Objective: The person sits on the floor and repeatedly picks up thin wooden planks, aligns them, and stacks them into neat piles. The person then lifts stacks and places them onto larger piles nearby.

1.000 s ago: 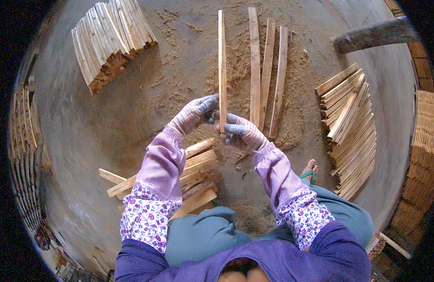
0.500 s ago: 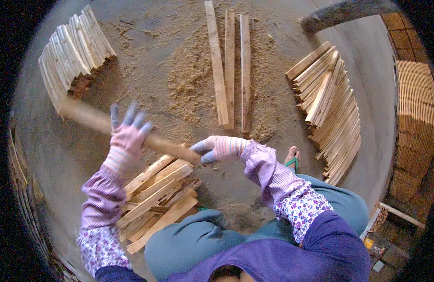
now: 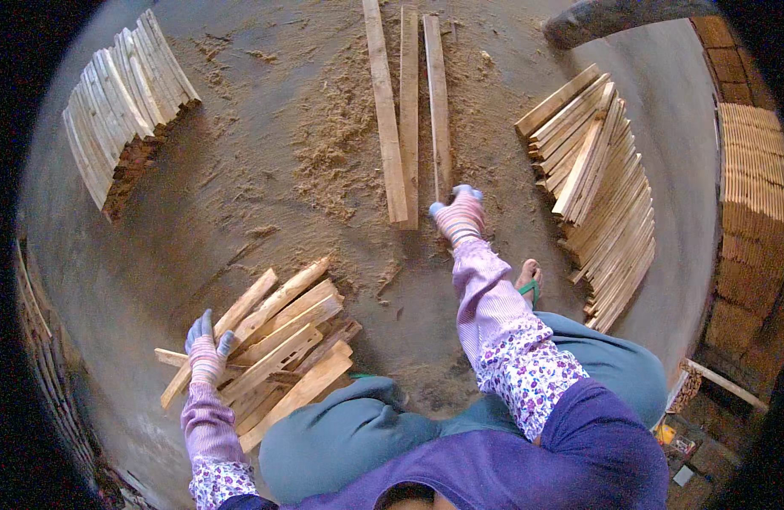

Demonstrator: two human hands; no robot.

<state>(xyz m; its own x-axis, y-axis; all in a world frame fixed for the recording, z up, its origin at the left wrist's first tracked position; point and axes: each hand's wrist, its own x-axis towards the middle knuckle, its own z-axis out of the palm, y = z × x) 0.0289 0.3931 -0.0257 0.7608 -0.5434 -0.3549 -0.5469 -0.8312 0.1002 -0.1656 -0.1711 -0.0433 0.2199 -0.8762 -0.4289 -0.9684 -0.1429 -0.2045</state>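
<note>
My right hand [image 3: 460, 217], in a striped pink glove with grey-blue fingertips, is closed around the near end of a long wooden strip [image 3: 438, 102]. Two more strips, a left one [image 3: 385, 110] and a middle one [image 3: 410, 119], lie alongside it on the sawdust-strewn floor. At the lower left, my left hand [image 3: 208, 347], gloved alike, rests at the outer side of a loose pile of wooden pieces [image 3: 281, 340]. Its thumb and fingers are apart, touching or just above a slanting stick [image 3: 178, 382]; the contact is partly hidden.
A neat stack of strips [image 3: 128, 93] stands at the far left. Another long stack [image 3: 608, 204] lies to the right, beside my sandalled foot [image 3: 530, 276]. Tall stacked wood [image 3: 753, 187] lines the right edge. Sawdust [image 3: 332, 161] covers the middle floor.
The piece that was held between my hands has left them, and the pile at the lower left has an added piece. My left hand came down; my right hand reached forward to the right strip.
</note>
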